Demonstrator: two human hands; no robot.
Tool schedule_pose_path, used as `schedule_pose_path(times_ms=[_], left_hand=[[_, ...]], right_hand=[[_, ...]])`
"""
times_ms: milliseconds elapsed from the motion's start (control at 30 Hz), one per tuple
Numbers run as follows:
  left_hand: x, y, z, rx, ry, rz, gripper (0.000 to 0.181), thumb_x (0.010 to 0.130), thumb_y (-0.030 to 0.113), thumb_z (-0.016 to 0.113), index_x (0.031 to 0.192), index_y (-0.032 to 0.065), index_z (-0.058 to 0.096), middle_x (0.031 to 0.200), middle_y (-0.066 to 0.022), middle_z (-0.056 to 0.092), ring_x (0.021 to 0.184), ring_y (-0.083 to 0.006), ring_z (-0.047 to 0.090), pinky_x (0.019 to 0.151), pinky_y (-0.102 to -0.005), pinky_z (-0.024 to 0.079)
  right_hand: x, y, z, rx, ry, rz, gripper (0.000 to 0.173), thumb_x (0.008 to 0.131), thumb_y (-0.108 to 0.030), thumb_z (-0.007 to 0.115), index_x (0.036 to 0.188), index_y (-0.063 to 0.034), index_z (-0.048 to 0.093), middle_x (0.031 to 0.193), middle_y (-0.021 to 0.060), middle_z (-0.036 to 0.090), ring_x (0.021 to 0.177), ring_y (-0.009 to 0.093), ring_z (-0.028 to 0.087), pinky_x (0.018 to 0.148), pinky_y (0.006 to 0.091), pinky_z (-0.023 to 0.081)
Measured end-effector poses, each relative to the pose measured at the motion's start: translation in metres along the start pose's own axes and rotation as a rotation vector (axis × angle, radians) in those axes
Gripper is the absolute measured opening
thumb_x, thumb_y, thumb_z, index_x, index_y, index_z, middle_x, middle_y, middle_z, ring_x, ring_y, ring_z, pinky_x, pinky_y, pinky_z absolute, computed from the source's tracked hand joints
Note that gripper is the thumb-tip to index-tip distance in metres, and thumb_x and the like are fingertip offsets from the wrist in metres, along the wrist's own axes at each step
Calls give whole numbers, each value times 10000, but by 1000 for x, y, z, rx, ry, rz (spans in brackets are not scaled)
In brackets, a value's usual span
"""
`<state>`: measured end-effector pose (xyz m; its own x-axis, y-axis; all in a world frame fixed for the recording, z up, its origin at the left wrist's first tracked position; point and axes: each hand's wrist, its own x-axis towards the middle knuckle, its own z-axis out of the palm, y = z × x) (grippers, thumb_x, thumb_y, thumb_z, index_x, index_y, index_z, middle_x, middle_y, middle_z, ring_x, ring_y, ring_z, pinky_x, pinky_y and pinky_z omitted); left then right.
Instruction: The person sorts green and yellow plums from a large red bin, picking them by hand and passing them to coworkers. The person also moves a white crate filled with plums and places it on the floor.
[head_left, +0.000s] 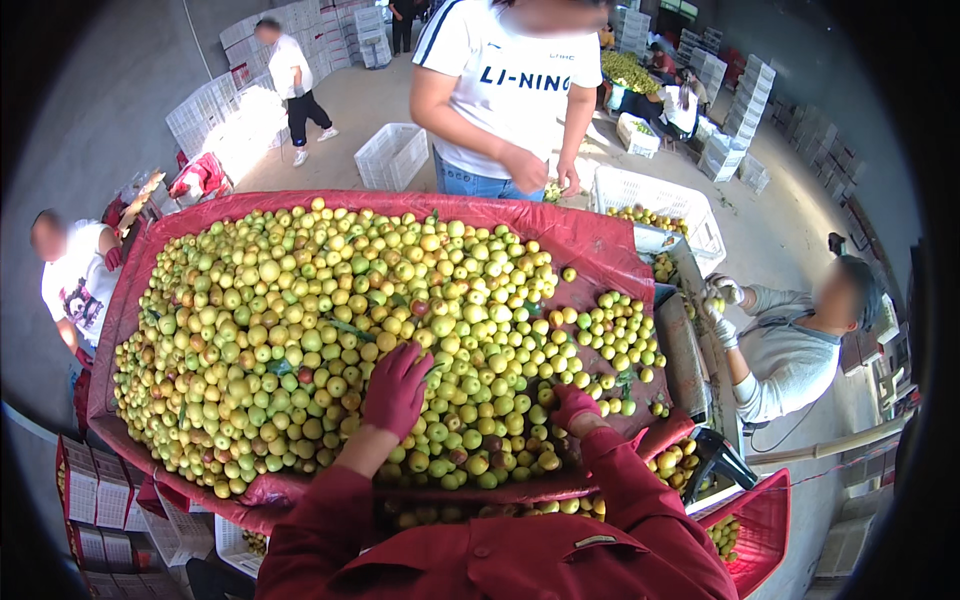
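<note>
A large heap of small yellow-green jujube-like fruits (300, 330) covers a table lined with red plastic sheeting (592, 251). My left hand (395, 390), in a dark red glove, lies on the middle of the heap, fingers spread and pointing away from me; a green leaf shows beside its fingertips. Farther right, my right hand (576, 405), gloved the same way, reaches among the fruits near the thinner part of the heap. Its fingertips are partly hidden, so a grip on a fruit cannot be told. Some fruits are reddish, and several leaves lie among them.
A person in a white shirt (510, 90) stands across the table. At the right, a person with white gloves (724, 315) handles fruit over a chute (679, 360). A black hair-dryer-like device (720, 461) sits by the near right corner, beside a red crate (772, 525). White crates (394, 157) stand around.
</note>
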<state>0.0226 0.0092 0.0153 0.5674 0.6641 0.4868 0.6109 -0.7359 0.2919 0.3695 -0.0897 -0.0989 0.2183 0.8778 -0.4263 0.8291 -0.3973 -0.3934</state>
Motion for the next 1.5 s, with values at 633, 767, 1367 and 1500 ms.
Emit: schedule_pose_path(times_ms=[633,767,1367,1500], left_hand=[[95,-62,34,720,-1113,-83,212,817,191,691,1028,175,697,1071,-48,680,1040,-231,653,860,-401,451],[89,-70,13,200,-791,-126,377,740,98,741,1101,123,633,1143,-87,638,1076,-292,630,898,-429,477],[44,7,-28,-596,-97,-33,729,718,-51,765,1386,67,498,1348,-141,554,1293,-312,504,1052,-390,440],[18,6,-42,-535,26,-167,648,781,-36,716,1385,41,496,1426,-172,488,1297,-319,506,1060,-389,437]], right_hand=[[-4,15,11,320,173,-95,478,773,-292,748,1220,-161,642,1105,84,706,1031,253,676,903,372,537],[-15,26,23,469,249,-63,461,776,-229,756,1222,-164,661,1099,44,714,1001,172,680,891,329,539],[-35,-196,-42,1377,-326,-518,718,902,-69,712,1516,-139,347,1096,38,631,807,91,596,695,242,506],[-42,-185,-37,1720,-447,-389,526,926,-192,684,1403,-143,469,1018,46,636,727,113,575,637,259,493]])
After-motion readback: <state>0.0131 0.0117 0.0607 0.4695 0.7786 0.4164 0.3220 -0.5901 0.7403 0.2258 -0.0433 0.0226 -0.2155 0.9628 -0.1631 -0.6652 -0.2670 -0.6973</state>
